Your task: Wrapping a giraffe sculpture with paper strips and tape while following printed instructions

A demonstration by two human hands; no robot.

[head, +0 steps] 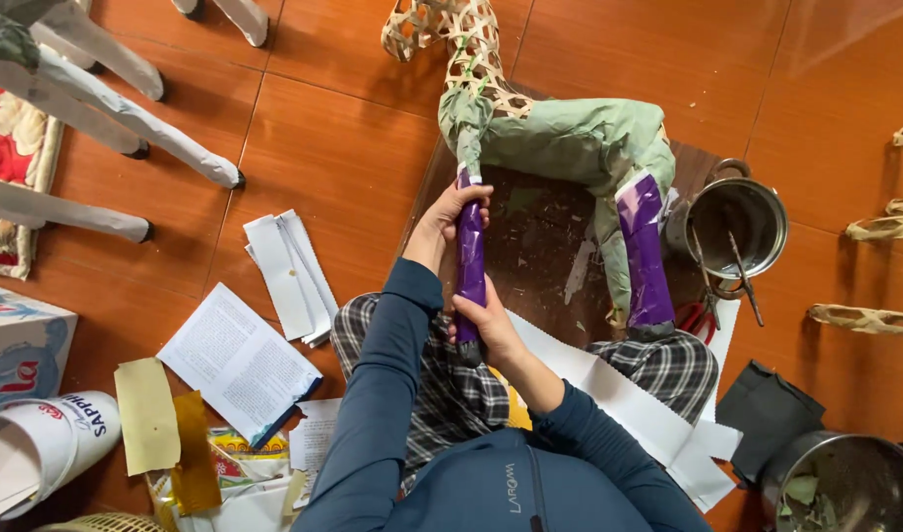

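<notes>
A woven bamboo animal frame (471, 44), partly covered in pale green paper (570, 138), stands on a dark board (540, 236) in front of me. Its two near legs are wrapped in purple paper. My left hand (451, 212) grips the upper part of the left purple leg (470, 246), just under the green paper. My right hand (483, 313) presses around the lower part of that same leg. The right purple leg (645, 251) stands untouched.
A metal pot (737, 227) with sticks in it sits right of the frame, red scissors (696, 317) beside it. Another pot (845, 483) is at lower right. Paper sheets (240, 360) and strips (292, 276) lie left. Paper-wrapped legs (107, 108) stand upper left.
</notes>
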